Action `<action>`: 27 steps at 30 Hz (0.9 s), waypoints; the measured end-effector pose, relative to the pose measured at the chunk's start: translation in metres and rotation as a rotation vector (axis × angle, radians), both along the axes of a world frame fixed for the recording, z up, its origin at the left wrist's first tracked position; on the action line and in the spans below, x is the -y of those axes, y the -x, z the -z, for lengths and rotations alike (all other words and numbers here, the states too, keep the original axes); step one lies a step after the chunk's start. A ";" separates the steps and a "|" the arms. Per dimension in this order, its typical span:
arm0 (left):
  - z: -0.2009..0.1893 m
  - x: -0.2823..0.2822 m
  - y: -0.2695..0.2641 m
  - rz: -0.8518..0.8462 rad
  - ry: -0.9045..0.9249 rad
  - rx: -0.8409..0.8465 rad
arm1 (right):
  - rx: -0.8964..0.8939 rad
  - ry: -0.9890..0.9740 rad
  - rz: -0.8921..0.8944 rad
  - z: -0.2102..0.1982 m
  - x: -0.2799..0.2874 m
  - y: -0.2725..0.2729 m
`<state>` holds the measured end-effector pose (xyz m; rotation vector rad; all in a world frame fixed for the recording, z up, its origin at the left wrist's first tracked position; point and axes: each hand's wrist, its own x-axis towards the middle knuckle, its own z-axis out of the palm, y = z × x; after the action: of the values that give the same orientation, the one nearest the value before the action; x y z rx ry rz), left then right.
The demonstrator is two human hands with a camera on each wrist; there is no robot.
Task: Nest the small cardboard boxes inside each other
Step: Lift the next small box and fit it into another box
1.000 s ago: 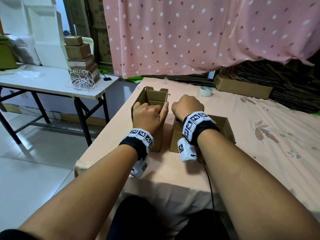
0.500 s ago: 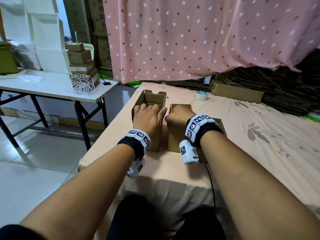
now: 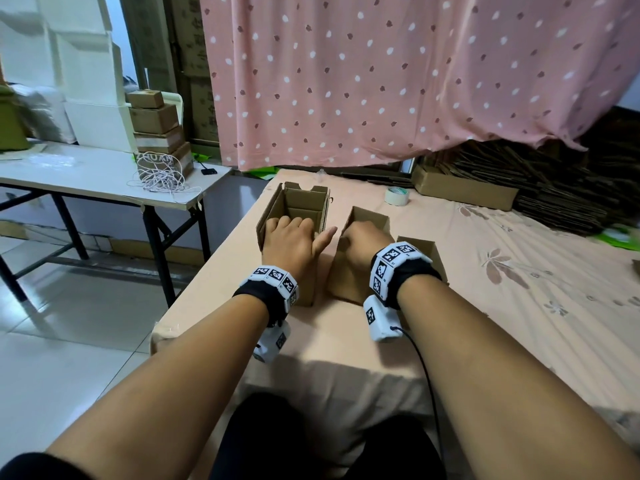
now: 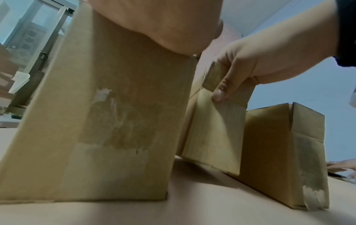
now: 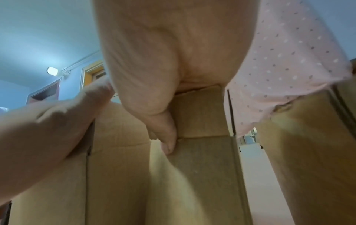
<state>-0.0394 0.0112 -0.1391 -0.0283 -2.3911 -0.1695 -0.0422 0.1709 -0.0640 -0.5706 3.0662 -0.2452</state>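
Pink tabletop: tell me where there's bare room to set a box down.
Free: the pink cloth right of the low box, reaching toward the tape roll, and the strip along the near edge. Crowded: the front-left corner, where the left hand grips the tall box and the right hand the middle box.

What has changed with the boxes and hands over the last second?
The right hand has tipped and raised the middle box off the box on the right, toward the tall open box; in the left wrist view its near edge is off the tablecloth. The left hand still grips the tall box's near rim. The tape roll has not moved.
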 end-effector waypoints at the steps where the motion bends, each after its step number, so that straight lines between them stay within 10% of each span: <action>1: 0.002 0.000 0.003 -0.007 0.005 -0.040 | -0.036 0.003 0.008 -0.005 0.000 -0.001; 14: 0.016 0.014 0.011 0.081 0.069 -0.444 | -0.644 0.120 -0.029 -0.077 0.019 0.005; 27: 0.017 0.011 0.006 0.082 0.059 -0.448 | -0.424 0.648 -0.064 -0.081 0.049 0.006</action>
<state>-0.0457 0.0002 -0.1559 -0.1745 -1.9482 -0.1166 -0.0480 0.1217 0.0171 -0.8199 3.3112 -1.2985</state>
